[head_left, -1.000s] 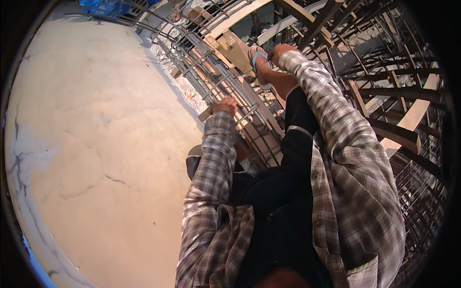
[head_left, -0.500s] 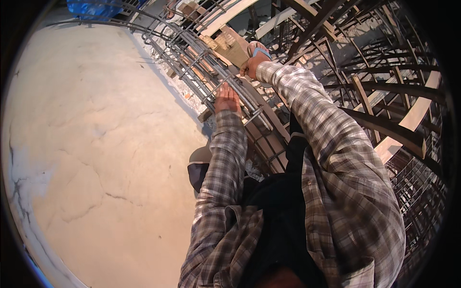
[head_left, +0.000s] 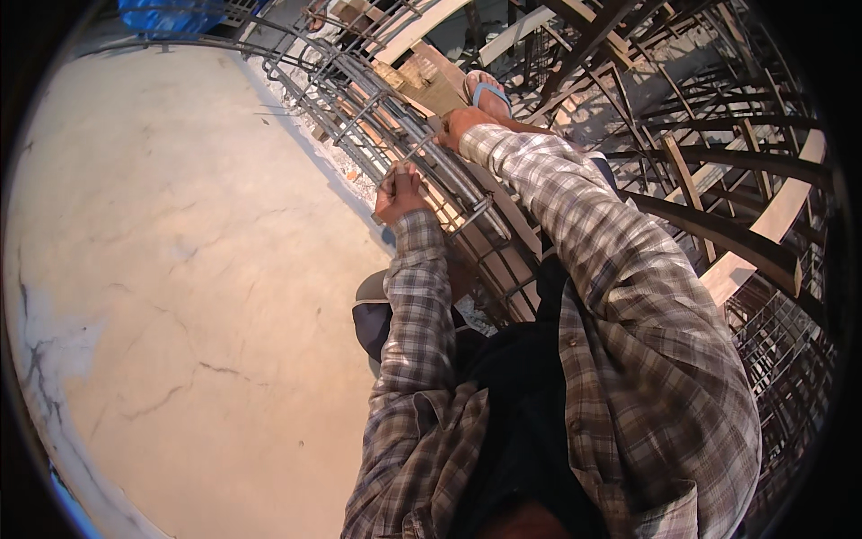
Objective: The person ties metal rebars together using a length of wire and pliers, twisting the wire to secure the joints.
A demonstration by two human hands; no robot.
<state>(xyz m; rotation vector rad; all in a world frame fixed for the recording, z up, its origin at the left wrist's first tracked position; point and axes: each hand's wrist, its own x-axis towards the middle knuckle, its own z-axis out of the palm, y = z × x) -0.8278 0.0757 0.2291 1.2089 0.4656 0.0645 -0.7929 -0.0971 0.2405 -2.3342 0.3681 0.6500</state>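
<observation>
A long rebar cage [head_left: 460, 184], made of parallel steel bars with ties across them, runs diagonally from the upper left down to the middle. At its left edge is my left hand [head_left: 400, 191], fingers curled in against the bars and closed on them. Farther along, on the cage's right side, my right hand [head_left: 460, 124] is closed with its knuckles up. The sleeve and the back of that hand hide its fingertips, so anything small in them cannot be made out. Both forearms wear checked sleeves.
A smooth pale slab [head_left: 197, 242] with cracks fills the left. Timber planks [head_left: 431, 85] lie beside and under the cage. A foot in a blue-strapped flip-flop [head_left: 489, 97] is past my right hand. Bars and boards [head_left: 736, 242] crisscross on the right; blue sheeting [head_left: 171, 16] lies far left.
My left hand has gone from lying flat on the cage to curled fingers at its left edge. My right hand has shifted slightly left and closed. The flip-flop shows more fully.
</observation>
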